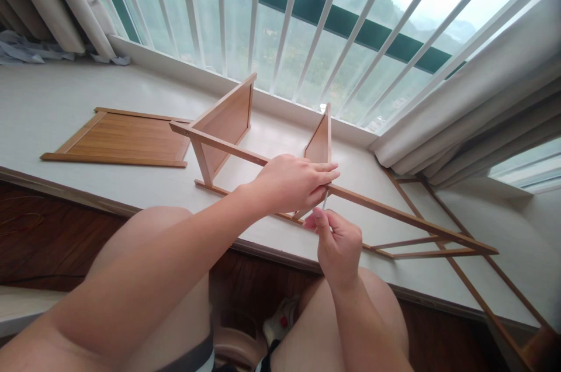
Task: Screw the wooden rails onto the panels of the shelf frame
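Observation:
A partly assembled wooden shelf frame point(381, 205) lies on its side on the white window ledge, with one long rail uppermost. Two panels, a left one point(225, 121) and a right one point(319, 138), stand upright between its rails. My left hand point(293, 182) rests over the upper rail beside the right panel, fingers reaching across it and bracing the wood. Just below, my right hand point(339, 243) is closed in a pinch on a thin metal hex key point(325, 200). The key's tip meets the rail near my left fingers; its other end is hidden in my hand.
A loose wooden panel point(131, 137) lies flat on the ledge point(56, 89) to the left. Another long wooden frame point(464, 273) leans at the right. White window bars point(256, 16) stand behind, with curtains point(451, 103) at both sides. My knees are against the ledge's front edge.

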Tool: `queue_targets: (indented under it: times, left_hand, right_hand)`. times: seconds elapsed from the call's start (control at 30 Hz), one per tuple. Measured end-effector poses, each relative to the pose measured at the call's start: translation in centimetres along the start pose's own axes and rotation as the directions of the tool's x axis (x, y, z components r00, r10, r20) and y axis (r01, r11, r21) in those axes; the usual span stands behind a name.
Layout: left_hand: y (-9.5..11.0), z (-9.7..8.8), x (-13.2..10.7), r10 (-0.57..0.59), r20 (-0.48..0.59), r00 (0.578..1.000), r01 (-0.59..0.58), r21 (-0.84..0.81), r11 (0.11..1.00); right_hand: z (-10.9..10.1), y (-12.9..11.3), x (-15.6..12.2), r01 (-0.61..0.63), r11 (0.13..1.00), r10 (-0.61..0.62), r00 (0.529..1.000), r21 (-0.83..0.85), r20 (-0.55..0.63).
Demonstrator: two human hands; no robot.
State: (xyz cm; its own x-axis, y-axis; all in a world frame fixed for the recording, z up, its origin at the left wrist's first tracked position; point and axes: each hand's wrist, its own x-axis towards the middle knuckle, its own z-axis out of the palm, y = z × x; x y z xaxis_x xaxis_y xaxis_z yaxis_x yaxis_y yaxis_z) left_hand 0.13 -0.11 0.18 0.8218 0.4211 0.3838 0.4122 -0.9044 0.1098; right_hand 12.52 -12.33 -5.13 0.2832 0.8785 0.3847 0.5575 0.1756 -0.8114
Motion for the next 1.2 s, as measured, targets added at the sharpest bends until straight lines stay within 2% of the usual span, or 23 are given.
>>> queue_targets:
  times: [0.07,0.1,0.2,0.27,0.3,0.37,0.53,0.63,0.7,0.77,0.87,0.97,1.07,1.2]
  left_hand:
    - [0.0,0.0,0.0,0.006,-0.01,1.0,-0.006,0.004,1.0]
    - [0.0,0.0,0.0,0.009,-0.013,1.0,-0.009,0.007,1.0]
    - [0.0,0.0,0.0,0.016,-0.018,1.0,-0.016,0.015,1.0]
    - [-0.1,0.0,0.0,0.02,-0.014,1.0,-0.02,0.016,1.0]
    - [-0.1,0.0,0.0,0.02,-0.01,1.0,-0.02,0.015,1.0]
    - [-0.1,-0.1,0.0,0.019,0.001,1.0,-0.019,0.012,1.0]
    - [0.0,-0.1,0.0,0.008,0.008,1.0,-0.008,0.007,1.0]
    - [0.0,-0.1,0.0,0.004,-0.002,1.0,-0.004,0.009,1.0]
    - [0.0,0.0,0.0,0.0,-0.01,1.0,0.001,0.009,1.0]
    - [0.1,0.0,0.0,-0.006,-0.01,1.0,0.006,0.005,1.0]
    - [0.1,0.0,0.0,-0.021,-0.005,1.0,0.021,-0.004,1.0]
    - [0.1,0.0,0.0,-0.03,0.0,1.0,0.03,-0.013,0.999]
    - [0.1,-0.1,0.0,-0.032,0.0,0.999,0.032,-0.019,0.999]
    - [0.1,0.0,0.0,-0.033,-0.004,0.999,0.033,-0.017,0.999]
  right_hand:
    - [0.8,-0.1,-0.2,-0.147,0.955,0.153,0.988,0.259,-0.003]
    - [1.2,-0.3,-0.3,-0.22,0.882,0.233,0.972,0.417,0.021]
    - [2.0,-1.0,-0.5,-0.358,0.533,0.38,0.911,0.766,0.161]
    - [2.3,-1.5,-0.6,-0.397,0.337,0.414,0.877,0.854,0.245]
    - [2.4,-1.6,-0.6,-0.415,0.273,0.419,0.863,0.868,0.281]
    - [2.5,-1.7,-0.7,-0.449,0.22,0.419,0.845,0.866,0.332]
    - [2.5,-1.4,-0.9,-0.461,0.288,0.395,0.856,0.839,0.334]
    - [2.2,-1.1,-0.9,-0.411,0.342,0.331,0.894,0.845,0.301]
    - [1.9,-0.7,-0.8,-0.34,0.453,0.262,0.934,0.824,0.242]
    - [1.4,-0.2,-0.6,-0.265,0.609,0.21,0.963,0.747,0.17]
    - [0.7,0.5,0.1,-0.194,0.815,0.18,0.98,0.546,0.081]
    - [0.1,0.7,0.6,-0.155,0.937,0.149,0.988,0.314,0.042]
    - [-0.3,0.6,0.7,-0.134,0.982,0.126,0.99,0.13,0.071]
    - [-0.5,0.5,0.6,-0.108,0.994,0.106,0.987,0.016,0.119]
